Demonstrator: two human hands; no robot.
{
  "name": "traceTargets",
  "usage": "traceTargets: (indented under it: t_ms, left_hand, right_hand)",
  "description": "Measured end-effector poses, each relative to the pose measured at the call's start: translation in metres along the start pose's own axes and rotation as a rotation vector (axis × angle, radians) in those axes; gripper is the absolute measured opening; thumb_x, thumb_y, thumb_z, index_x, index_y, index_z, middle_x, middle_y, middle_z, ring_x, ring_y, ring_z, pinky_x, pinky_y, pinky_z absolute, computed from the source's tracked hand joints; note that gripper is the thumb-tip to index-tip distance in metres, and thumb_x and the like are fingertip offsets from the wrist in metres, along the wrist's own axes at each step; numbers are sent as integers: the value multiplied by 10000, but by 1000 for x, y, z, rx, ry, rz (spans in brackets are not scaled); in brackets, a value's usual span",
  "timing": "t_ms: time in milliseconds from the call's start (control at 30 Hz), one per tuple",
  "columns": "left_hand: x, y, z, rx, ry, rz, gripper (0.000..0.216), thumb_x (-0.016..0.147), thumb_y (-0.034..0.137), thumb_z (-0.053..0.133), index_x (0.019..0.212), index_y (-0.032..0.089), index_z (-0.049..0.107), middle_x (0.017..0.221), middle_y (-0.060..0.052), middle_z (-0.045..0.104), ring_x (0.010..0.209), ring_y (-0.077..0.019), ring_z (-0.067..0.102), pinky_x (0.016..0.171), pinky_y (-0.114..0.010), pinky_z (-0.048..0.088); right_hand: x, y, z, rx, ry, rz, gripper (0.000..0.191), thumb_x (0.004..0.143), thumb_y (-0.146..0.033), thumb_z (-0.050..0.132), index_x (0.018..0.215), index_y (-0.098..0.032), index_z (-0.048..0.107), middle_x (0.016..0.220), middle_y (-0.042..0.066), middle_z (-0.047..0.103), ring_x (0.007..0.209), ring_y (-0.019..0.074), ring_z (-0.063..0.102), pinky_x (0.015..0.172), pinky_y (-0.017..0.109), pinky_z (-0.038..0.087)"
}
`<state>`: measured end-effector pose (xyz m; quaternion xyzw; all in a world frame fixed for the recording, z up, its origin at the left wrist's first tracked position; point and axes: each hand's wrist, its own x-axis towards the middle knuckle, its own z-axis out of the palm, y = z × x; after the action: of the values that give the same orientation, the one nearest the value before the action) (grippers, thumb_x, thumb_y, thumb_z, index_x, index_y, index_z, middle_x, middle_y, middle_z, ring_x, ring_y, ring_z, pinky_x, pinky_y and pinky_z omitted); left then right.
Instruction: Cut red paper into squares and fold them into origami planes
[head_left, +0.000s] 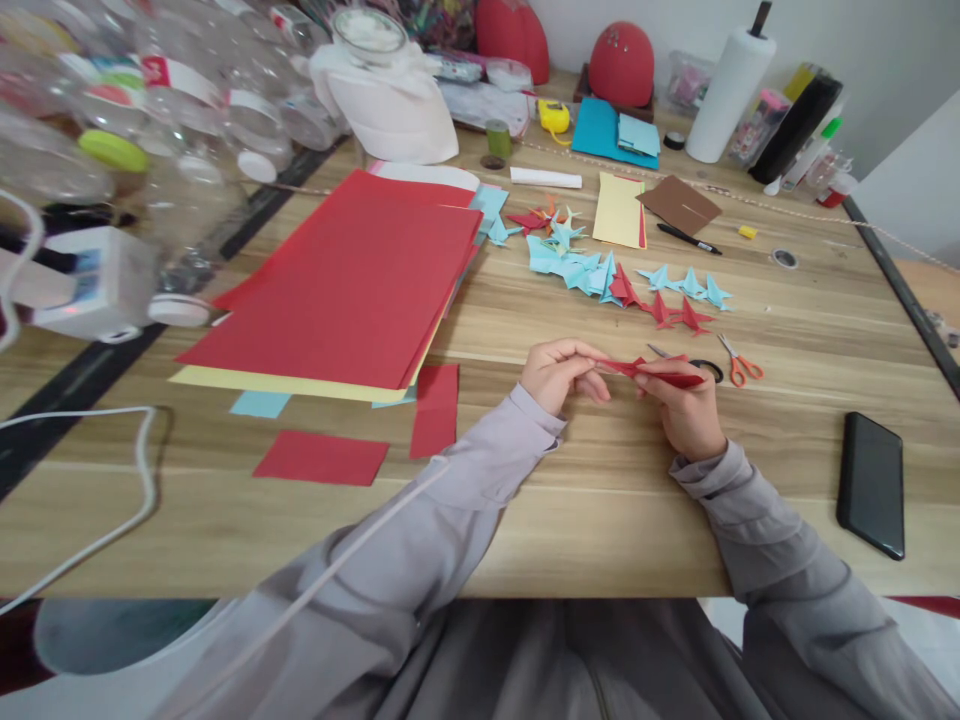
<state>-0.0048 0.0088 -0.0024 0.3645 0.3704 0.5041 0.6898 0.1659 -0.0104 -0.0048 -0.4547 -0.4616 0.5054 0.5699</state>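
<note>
Between my two hands, just above the table [600,530], is a piece of folded red paper [622,368] with a narrow pointed end on the left. My left hand [561,372] pinches that thin end between thumb and fingertips. The wider part sits in my right hand [686,405], its fingers closed round it. Beyond my hands lie several folded blue paper cranes [592,272] and several red paper cranes [661,310]. Right behind my right hand are scissors with black handles [709,370], partly hidden, and small orange-handled scissors [742,368].
Large red sheets [352,280] are stacked on the left, with cut red rectangles [322,457] nearby. A black phone [871,485] lies at the right. Plastic bottles [195,110] crowd the far left. A black pen [688,239] and yellow tape measure [553,117] lie farther back.
</note>
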Motion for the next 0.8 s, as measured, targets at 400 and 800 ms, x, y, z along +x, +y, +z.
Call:
traceTargets:
  t_ms: [400, 800]
  left_hand:
    - [-4, -7, 4, 231, -95, 149, 364, 630, 373, 795, 880, 118, 725, 784, -85, 735, 420, -109, 595, 432, -246, 513]
    - [-6, -7, 9, 153, -59, 86, 228, 540, 289, 819, 691, 136, 741, 579, -44, 694, 381, -134, 586, 386, -244, 481]
  right_hand:
    - [-1, 0, 0, -32, -44, 72, 165, 614, -250, 823, 749, -198, 745, 751, 8, 727, 536, 114, 591, 541, 265, 494]
    - [-4, -3, 4, 35, -146, 126, 228, 639, -261, 811, 790, -194, 654, 726, -23, 689, 543, 101, 609, 542, 235, 484]
